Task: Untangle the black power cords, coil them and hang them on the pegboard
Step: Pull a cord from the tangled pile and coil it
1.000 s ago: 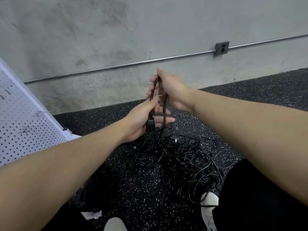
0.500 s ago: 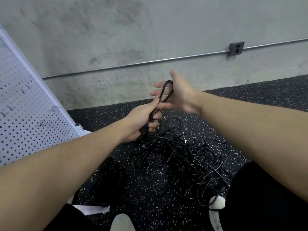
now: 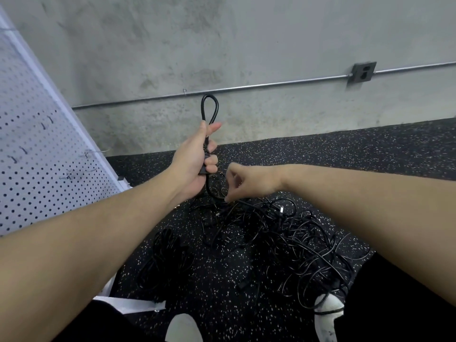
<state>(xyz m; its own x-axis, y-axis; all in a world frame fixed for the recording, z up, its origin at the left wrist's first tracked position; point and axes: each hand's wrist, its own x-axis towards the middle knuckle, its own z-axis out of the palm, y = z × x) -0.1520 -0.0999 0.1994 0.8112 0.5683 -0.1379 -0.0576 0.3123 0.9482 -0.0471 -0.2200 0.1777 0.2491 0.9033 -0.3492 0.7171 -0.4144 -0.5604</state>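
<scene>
Black rubbery power cord (image 3: pixel 209 107) looping upright above gripping left hand (image 3: pixel 195 159); right hand (image 3: pixel 244 181) pinching its trailing strand over tangled pile (image 3: pixel 283 238).

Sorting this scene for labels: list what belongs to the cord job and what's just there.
Job: held cord loop, left hand, right hand, tangled cord pile, coiled bundle, pegboard.

Just there: wall outlet, conduit pipe, white shoes.
</scene>
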